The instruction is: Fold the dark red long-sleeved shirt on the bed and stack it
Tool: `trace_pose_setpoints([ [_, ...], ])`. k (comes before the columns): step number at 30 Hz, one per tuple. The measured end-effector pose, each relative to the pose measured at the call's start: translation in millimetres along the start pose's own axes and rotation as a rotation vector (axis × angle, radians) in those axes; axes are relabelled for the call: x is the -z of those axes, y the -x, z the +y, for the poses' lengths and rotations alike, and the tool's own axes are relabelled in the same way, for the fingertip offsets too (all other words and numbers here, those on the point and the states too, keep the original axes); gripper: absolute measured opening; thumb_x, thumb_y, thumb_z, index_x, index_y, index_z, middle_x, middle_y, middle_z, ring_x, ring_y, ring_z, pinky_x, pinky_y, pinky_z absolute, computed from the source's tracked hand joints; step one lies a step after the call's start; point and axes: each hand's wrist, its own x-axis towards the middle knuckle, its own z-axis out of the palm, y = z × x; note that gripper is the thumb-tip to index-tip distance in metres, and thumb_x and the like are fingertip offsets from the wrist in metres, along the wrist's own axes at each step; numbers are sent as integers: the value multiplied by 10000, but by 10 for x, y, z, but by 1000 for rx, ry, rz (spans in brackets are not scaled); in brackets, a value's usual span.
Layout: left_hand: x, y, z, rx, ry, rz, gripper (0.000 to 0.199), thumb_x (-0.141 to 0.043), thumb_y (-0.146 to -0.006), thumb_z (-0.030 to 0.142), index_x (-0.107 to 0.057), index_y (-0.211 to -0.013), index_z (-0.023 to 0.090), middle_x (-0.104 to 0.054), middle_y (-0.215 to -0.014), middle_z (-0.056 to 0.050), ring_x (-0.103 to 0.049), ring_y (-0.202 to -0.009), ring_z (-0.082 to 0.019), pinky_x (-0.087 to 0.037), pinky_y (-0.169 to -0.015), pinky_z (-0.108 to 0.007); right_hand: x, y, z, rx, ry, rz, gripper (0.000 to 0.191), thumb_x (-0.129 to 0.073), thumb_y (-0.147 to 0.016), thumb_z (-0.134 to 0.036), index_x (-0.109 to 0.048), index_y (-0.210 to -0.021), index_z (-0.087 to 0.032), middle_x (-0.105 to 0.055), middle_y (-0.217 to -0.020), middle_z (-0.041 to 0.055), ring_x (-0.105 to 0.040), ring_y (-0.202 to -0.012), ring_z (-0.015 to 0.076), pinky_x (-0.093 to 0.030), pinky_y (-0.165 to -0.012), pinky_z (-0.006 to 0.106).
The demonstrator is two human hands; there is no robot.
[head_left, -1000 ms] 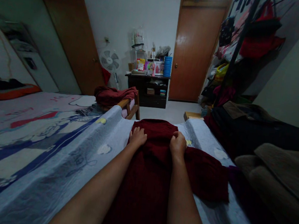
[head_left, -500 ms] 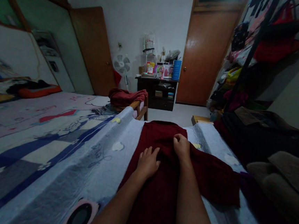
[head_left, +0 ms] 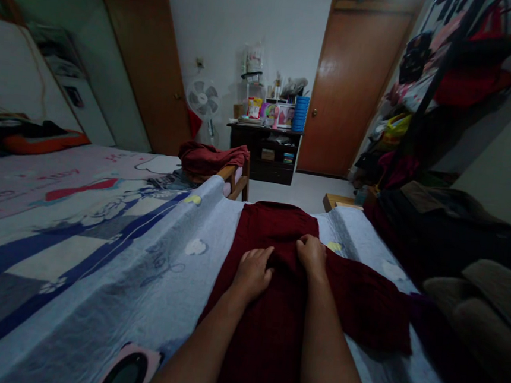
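A dark red garment [head_left: 264, 347] lies spread on the light blue bedcover, with a sleeve-like part [head_left: 366, 299] reaching out to the right. My left hand [head_left: 252, 272] rests on the cloth left of its middle, fingers laid forward and thumb apart. Across a small dark fold, my right hand [head_left: 312, 254] is closed, its fingers pinching the cloth near the right edge. The far end of the garment lies smooth beyond both hands; the near part runs between my forearms and out of view.
A pink device with a round dark face [head_left: 130, 371] lies by my left forearm. Folded dark clothes [head_left: 463, 215] are piled on the right. Reddish cloth [head_left: 211, 158] drapes a wooden frame at the bed's far end. A fan [head_left: 203, 99] and dark cabinet [head_left: 263, 153] stand beyond.
The view has turned slightly left to right, shifting the room leftward in the picture. My left hand's fingers have drawn closer together; my right hand stays at nearly the same spot on the garment.
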Motion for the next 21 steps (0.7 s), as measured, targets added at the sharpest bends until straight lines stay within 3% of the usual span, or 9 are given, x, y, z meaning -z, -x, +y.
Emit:
trace_pose_setpoints([
  [3, -1, 0, -15, -23, -12, -10, 437, -545, -843, 170, -569, -1273, 245, -617, -1229, -50, -511, -1160, -232, -363, -1027, -395, -41, -13, -51, 236, -114, 75, 324, -429, -872, -195, -694, -1059, -200, -668, -1156, 71, -577, -1099, 189, -375, -995, 286],
  [5, 2, 8, -23, -38, -13, -11, 421, -520, -842, 132, -603, -1237, 253, -626, -1199, -42, -523, -1131, -222, -375, -1013, -383, -83, 2, -85, 318, -146, 43, 351, -424, -878, -188, -669, -1129, -214, -647, -1224, 45, -560, -1135, 168, -356, -1013, 263],
  [9, 12, 17, -37, -58, 4, 3, 400, -492, -841, 107, -639, -1186, 246, -627, -1193, -42, -525, -1127, -212, -373, -1020, -378, -159, 55, -109, 183, -27, -109, 391, -501, -869, -303, -618, -1236, -237, -631, -1272, 63, -534, -1198, 238, -340, -1035, 384],
  [13, 36, 15, -22, -53, 26, 12, 350, -517, -849, 174, -639, -1173, 225, -637, -1170, -51, -531, -1119, -218, -367, -1029, -390, -172, 81, -108, 93, 46, -129, 399, -521, -858, -344, -622, -1232, -247, -620, -1290, 78, -476, -1264, 285, -278, -1060, 487],
  [17, 71, 13, 7, -47, 45, 19, 300, -508, -892, 287, -645, -1150, 218, -642, -1162, -56, -540, -1111, -223, -373, -1021, -398, -147, 82, -111, 87, 31, -116, 408, -533, -845, -335, -624, -1231, -240, -634, -1267, 82, -491, -1248, 294, -319, -1033, 466],
  [21, 86, 10, 19, -49, 72, 37, 301, -449, -942, 365, -662, -1101, 225, -657, -1123, -47, -556, -1079, -216, -385, -999, -402, -117, 60, -103, 135, -30, -35, 363, -519, -851, -287, -651, -1182, -214, -651, -1220, 88, -551, -1168, 253, -384, -982, 365],
])
